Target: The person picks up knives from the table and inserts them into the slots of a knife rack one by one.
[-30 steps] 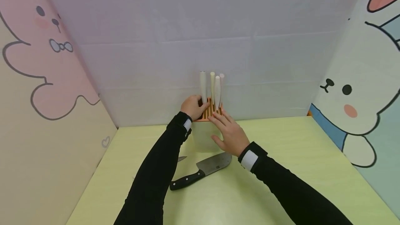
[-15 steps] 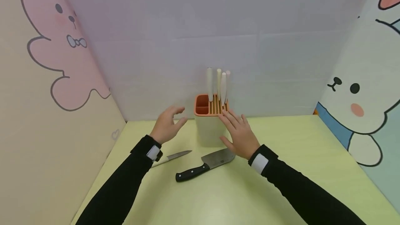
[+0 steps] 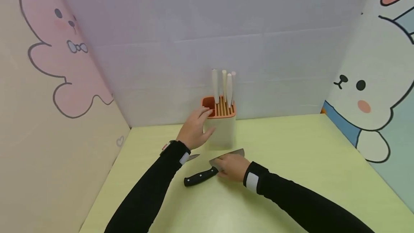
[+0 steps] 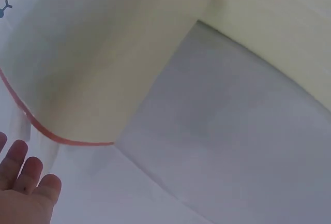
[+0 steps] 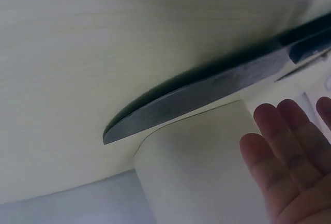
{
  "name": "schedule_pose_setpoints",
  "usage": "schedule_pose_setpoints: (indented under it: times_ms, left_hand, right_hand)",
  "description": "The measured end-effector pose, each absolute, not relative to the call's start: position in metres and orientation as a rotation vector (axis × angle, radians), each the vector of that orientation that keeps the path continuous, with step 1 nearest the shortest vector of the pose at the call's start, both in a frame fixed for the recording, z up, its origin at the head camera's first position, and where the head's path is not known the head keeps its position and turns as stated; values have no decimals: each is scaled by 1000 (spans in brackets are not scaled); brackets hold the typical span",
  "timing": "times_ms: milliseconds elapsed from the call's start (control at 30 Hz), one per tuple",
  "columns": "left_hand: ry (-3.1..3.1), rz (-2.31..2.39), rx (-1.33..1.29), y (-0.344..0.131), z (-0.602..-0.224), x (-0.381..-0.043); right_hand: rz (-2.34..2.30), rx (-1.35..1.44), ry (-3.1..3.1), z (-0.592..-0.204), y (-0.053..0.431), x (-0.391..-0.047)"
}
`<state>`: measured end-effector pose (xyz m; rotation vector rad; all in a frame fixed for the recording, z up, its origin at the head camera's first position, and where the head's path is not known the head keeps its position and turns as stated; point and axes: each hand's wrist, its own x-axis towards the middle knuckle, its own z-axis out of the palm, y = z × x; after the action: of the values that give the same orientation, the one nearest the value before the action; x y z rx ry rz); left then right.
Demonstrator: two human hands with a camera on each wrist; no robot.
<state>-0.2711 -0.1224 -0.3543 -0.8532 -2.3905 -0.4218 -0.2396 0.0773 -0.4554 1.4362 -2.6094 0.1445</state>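
A black-handled cleaver (image 3: 200,177) lies on the table in front of a pale knife block (image 3: 221,132) with an orange top. My right hand (image 3: 233,167) is over the near side of its blade, hiding part of it. In the right wrist view the fingers (image 5: 282,151) look extended beside the blade (image 5: 196,92), not wrapped round it. My left hand (image 3: 195,128) is at the block's left front, fingers extended by the orange rim; contact is unclear. Several knives with pale handles (image 3: 229,89) stand in the block's slots.
A smaller knife (image 3: 193,157) lies left of the cleaver, mostly hidden behind my left wrist. A pale back wall (image 3: 155,78) stands close behind the block. Walls with cartoon animals flank the yellow-green table (image 3: 291,150).
My right hand has dropped from the block's front to the cleaver. The left hand swung away left of the block, then came back to its left front.
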Motion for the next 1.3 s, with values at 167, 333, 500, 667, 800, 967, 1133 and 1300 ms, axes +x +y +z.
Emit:
schedule_pose_setpoints:
  times_ms: [167, 333, 500, 667, 800, 967, 1133, 1300]
  left_hand:
    - [-2493, -348, -789, -105, -360, -292]
    - [-2509, -229, -796, -102, -377, -304]
    - [-2431, -91, -794, -104, -393, -310]
    - [-2330, -119, -830, -104, -398, -309]
    - [-2289, -133, -824, -103, -401, -309]
    - [-2285, -132, -779, -102, -405, -310]
    - [-2281, -108, -760, -102, -406, -311]
    - [-2278, -109, -765, -100, -406, -311]
  right_hand:
    - [-115, 1444, -2615, -468, 60, -240]
    - [-284, 1452, -2515, -480, 52, -240]
    - [-409, 1468, -2447, -482, 48, -237]
    - [-532, 1468, -2420, -478, 44, -234]
    - [-553, 1455, -2429, -476, 42, -231]
    - [-577, 1436, -2396, -476, 40, -229]
    - [-630, 1432, -2260, -478, 41, -228]
    - [-678, 1456, -2162, -480, 45, -234]
